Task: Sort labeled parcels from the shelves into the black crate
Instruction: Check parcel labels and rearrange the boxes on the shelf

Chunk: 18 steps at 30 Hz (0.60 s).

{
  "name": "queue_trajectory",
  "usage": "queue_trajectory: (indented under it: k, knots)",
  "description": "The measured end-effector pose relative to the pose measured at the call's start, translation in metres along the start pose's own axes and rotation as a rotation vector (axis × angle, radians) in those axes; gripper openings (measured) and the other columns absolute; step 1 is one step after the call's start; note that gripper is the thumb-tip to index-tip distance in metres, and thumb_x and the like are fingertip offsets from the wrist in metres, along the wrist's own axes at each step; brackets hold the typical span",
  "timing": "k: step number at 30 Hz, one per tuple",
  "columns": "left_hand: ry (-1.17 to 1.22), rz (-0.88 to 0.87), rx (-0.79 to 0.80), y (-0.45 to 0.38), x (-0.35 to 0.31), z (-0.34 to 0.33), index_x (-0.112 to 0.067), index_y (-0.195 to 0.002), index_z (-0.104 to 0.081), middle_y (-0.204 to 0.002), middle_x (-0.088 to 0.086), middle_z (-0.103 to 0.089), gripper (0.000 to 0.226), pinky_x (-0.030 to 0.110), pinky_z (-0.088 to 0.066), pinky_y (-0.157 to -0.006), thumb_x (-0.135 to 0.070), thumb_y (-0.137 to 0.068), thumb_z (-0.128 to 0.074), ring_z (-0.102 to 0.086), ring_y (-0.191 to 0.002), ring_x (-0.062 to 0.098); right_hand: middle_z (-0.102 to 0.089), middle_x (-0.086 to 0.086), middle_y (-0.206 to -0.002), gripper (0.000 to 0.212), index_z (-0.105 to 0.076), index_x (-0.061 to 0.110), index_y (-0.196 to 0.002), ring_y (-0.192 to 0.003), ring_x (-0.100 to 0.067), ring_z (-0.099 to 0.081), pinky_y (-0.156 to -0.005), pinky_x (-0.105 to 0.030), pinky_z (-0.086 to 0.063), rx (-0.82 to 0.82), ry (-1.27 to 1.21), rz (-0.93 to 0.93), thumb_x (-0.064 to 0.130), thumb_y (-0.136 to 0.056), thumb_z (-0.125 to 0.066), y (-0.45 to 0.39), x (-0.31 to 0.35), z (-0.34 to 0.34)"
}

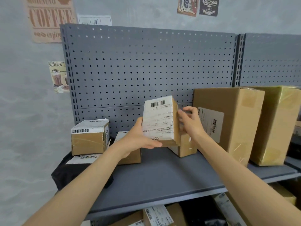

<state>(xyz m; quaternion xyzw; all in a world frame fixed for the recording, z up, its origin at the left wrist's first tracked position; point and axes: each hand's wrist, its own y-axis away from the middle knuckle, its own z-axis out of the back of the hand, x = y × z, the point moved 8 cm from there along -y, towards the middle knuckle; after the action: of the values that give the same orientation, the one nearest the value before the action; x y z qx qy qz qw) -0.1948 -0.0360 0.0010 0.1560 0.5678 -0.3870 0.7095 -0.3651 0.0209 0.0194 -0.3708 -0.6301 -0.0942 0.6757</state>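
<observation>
Both hands hold one small parcel (160,121) up above the grey shelf (162,173). The left hand (138,137) cups it from below and at its left edge, palm up, with the fingers reaching under the bottom of the box. The right hand (190,121) grips its right side, thumb and fingers pressed against the brown cardboard. The parcel stands on end, tilted slightly, its white shipping label with barcodes turned toward the camera.

Just behind and below the held parcel, a small brown box (185,145) sits on the shelf, partly hidden by the right wrist. Behind the left hand lies another low cardboard box (130,155), mostly covered by the forearm. Further left, a labeled box (89,136) rests on top of a flat black package (73,172) bearing a white label, which overhangs the shelf's left end.

To the right stands a tall cardboard box (231,121) with a label on its front face, and beside it, touching or nearly so, a large parcel wrapped in yellowish tape (280,124).

A perforated grey back panel (146,66) rises behind the shelf. Below the shelf edge, more labeled parcels (158,216) lie on a lower level. Coffee posters (48,18) hang on the grey wall. The black crate is not visible here.
</observation>
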Motion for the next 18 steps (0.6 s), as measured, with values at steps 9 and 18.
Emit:
queue_trajectory:
  k: [9,18]
  knots:
    - [-0.701,-0.076,-0.373,-0.011,0.013,0.032,-0.027,-0.118,-0.048,-0.113,-0.013,-0.060,0.065,0.024,-0.038,-0.073,-0.065,-0.068,-0.065,-0.052,-0.102,0.013,-0.054,0.008,-0.133,0.061,-0.041,0.025,-0.138,-0.120,-0.008,-0.049,-0.097,-0.029,-0.039,0.468,0.182,-0.105,0.032,-0.082,-0.065,0.023,-0.020,-0.039]
    - [-1.304,0.049,-0.279,-0.030,0.038,0.027,-0.020,-0.127,-0.050,-0.124,0.008,-0.051,0.081,0.040,-0.027,-0.105,-0.078,-0.071,-0.045,-0.038,-0.119,0.029,-0.057,-0.001,-0.130,0.063,-0.043,0.015,-0.135,-0.110,-0.010,-0.053,-0.083,-0.013,-0.044,0.476,0.454,-0.010,-0.009,-0.078,-0.054,0.013,-0.060,-0.051]
